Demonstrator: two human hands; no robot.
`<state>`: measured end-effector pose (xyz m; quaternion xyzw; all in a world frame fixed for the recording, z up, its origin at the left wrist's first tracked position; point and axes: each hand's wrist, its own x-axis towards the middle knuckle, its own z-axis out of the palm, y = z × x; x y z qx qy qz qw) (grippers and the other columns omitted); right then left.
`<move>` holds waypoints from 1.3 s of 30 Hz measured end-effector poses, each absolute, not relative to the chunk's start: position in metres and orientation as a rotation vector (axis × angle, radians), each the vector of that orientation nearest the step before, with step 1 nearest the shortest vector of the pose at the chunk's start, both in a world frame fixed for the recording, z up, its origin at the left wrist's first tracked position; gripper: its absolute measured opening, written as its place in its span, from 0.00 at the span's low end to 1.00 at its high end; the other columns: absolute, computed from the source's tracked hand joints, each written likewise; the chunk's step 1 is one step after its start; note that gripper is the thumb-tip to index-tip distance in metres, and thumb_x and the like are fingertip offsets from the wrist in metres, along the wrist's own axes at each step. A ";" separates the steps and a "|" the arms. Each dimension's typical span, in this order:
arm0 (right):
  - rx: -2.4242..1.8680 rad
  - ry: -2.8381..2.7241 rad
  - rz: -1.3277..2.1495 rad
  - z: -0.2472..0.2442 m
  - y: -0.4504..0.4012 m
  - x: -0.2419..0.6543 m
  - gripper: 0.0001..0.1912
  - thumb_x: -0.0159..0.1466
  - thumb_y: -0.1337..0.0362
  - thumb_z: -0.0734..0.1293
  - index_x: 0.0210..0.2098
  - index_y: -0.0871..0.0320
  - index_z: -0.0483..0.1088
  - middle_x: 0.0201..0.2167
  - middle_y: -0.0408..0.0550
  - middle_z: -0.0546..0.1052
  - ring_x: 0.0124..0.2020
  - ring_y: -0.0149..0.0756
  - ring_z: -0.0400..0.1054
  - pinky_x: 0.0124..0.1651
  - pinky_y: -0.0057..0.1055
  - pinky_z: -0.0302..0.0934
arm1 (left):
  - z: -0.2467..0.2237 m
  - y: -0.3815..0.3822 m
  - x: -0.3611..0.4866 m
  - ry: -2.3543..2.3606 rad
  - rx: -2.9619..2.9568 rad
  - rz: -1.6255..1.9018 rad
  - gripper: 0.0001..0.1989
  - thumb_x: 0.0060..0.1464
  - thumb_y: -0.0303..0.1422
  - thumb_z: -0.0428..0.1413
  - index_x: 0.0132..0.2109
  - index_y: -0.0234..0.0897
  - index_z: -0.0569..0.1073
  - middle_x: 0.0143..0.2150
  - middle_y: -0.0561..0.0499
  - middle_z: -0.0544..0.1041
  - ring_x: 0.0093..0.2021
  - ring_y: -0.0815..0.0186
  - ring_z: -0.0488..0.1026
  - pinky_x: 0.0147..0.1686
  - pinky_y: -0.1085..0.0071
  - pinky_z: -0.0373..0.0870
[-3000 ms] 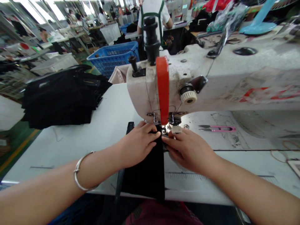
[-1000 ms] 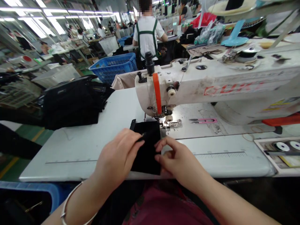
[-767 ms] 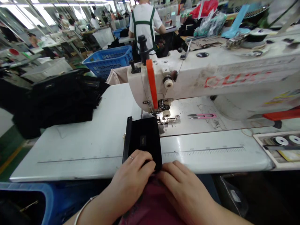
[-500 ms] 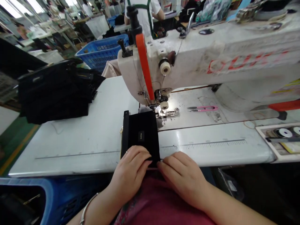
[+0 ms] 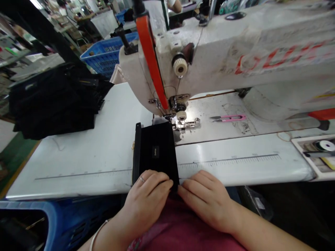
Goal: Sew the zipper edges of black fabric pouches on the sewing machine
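A black fabric piece (image 5: 159,146) with a small label lies on the white sewing table (image 5: 104,157), its far edge at the presser foot of the sewing machine (image 5: 167,69). A darker band with a zipper runs down its left side. My left hand (image 5: 150,198) is closed on the near edge of the fabric, a ring on one finger. At the near right corner, my right hand (image 5: 206,200) pinches the same piece, its fingers bent together. The fingertips of both hands are close to each other, and the fabric's near edge is partly hidden by them.
Pink-handled thread snips (image 5: 231,118) lie on the machine bed. A pile of black fabric (image 5: 52,101) sits at the table's left. One blue basket (image 5: 102,54) stands behind, another blue basket (image 5: 52,216) at the near left. A tray with bobbins (image 5: 309,157) is at the right. Someone's arm shows behind.
The view has tilted and come a little closer. My left hand's fingers have drawn together at the fabric's near edge. The black piece keeps nearly the same place at the presser foot.
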<state>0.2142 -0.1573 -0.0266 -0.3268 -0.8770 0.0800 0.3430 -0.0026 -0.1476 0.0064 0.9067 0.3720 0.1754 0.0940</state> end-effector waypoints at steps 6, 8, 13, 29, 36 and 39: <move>-0.778 -2.180 0.146 -0.025 -0.156 0.214 0.07 0.67 0.72 0.62 0.41 0.64 0.72 0.28 0.46 0.76 0.29 0.32 0.65 0.31 0.34 0.58 | 0.009 -0.147 -0.002 1.034 2.688 0.615 0.10 0.58 0.25 0.57 0.48 0.33 0.73 0.43 0.46 0.75 0.42 0.62 0.70 0.46 0.63 0.70; -0.779 -2.153 0.148 -0.025 -0.156 0.214 0.07 0.66 0.73 0.63 0.42 0.65 0.73 0.28 0.47 0.76 0.29 0.33 0.65 0.31 0.34 0.58 | 0.004 -0.149 -0.005 1.013 2.752 0.597 0.11 0.58 0.24 0.57 0.49 0.32 0.73 0.43 0.46 0.76 0.43 0.62 0.71 0.46 0.62 0.70; -0.796 -2.132 0.248 -0.027 -0.159 0.217 0.07 0.65 0.74 0.64 0.42 0.66 0.73 0.31 0.49 0.76 0.32 0.35 0.65 0.33 0.34 0.60 | -0.008 -0.155 -0.016 0.992 2.778 0.602 0.19 0.59 0.21 0.55 0.57 0.32 0.71 0.50 0.45 0.76 0.48 0.61 0.71 0.49 0.63 0.71; -0.805 -2.222 0.271 -0.016 -0.151 0.214 0.07 0.68 0.72 0.61 0.40 0.63 0.72 0.42 0.51 0.78 0.42 0.38 0.68 0.43 0.35 0.64 | 0.035 -0.124 0.003 1.017 2.770 0.481 0.12 0.64 0.28 0.50 0.52 0.32 0.73 0.48 0.44 0.77 0.48 0.60 0.72 0.51 0.60 0.73; -0.774 -2.268 0.241 -0.008 -0.144 0.211 0.15 0.71 0.70 0.55 0.39 0.62 0.73 0.43 0.48 0.79 0.47 0.35 0.70 0.50 0.32 0.62 | 0.019 -0.084 0.006 1.109 2.893 0.147 0.22 0.65 0.33 0.49 0.64 0.32 0.62 0.66 0.43 0.62 0.67 0.55 0.56 0.64 0.53 0.61; -0.774 -2.283 0.213 -0.007 -0.141 0.211 0.15 0.71 0.70 0.55 0.41 0.62 0.74 0.42 0.48 0.79 0.47 0.35 0.71 0.50 0.31 0.64 | 0.016 -0.081 0.007 1.124 2.899 0.140 0.22 0.65 0.34 0.49 0.64 0.32 0.62 0.66 0.43 0.63 0.67 0.56 0.57 0.64 0.55 0.61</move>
